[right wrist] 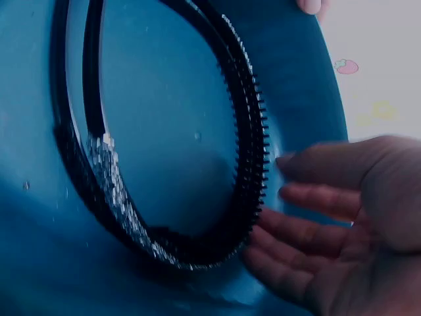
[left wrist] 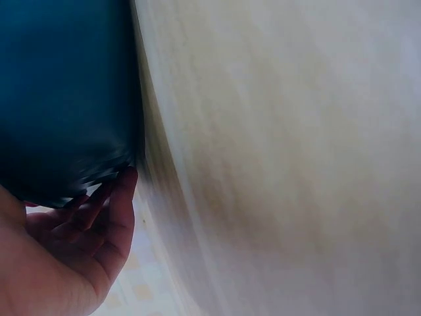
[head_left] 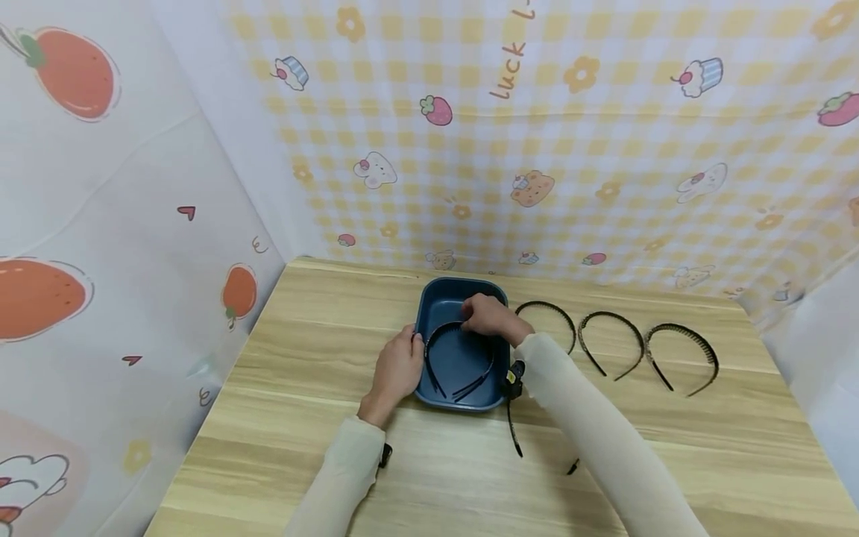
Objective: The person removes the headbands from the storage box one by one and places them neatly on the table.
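Already, hairbands (right wrist: 250, 131) lie in the box (head_left: 439, 306). The left hand (head_left: 397, 369) grips it; the right hand (head_left: 491, 316) has fingers apart. More bands (head_left: 705, 347) wait outside.

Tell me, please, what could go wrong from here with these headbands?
The toothed headbands in the blue bin lie close together, so they might catch on one another. The right sleeve passes over a partly hidden headband on the table and could drag it.
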`<action>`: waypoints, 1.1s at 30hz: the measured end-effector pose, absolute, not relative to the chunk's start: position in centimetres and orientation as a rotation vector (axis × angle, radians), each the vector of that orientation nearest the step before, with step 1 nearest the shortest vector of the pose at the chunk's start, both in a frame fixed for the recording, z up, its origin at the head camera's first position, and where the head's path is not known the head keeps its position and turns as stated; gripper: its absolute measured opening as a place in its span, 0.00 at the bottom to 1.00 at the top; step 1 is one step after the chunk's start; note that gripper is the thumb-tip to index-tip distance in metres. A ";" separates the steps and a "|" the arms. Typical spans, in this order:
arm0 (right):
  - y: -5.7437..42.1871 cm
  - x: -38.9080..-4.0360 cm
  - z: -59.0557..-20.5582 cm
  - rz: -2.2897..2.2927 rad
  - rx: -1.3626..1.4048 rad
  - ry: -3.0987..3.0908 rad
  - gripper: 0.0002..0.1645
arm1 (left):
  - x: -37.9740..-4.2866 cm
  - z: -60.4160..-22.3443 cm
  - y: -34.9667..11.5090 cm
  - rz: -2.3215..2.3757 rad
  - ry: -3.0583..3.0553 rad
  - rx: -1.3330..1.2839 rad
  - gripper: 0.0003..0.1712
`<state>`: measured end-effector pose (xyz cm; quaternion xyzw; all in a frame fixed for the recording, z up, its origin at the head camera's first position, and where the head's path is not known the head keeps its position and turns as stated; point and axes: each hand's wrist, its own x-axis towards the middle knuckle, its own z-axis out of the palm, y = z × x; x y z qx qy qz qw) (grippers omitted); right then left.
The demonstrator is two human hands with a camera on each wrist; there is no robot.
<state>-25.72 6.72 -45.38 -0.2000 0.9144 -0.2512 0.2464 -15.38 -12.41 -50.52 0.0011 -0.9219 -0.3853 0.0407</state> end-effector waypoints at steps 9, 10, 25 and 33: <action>6.8 -25.8 -45.6 -0.636 -0.522 2.494 0.13 | -15.3 -50.4 -12.3 -1.170 -2.822 0.004 0.19; 6.8 -25.8 -45.6 -0.637 -0.519 2.492 0.12 | -15.3 -50.5 -12.2 -1.169 -2.822 0.002 0.19; 6.9 -25.9 -45.7 -0.660 -0.507 2.528 0.08 | -15.3 -50.4 -12.2 -1.161 -2.826 0.008 0.20; 6.7 -25.8 -45.4 -0.652 -0.531 2.530 0.07 | -15.3 -50.6 -12.3 -1.150 -2.817 0.007 0.20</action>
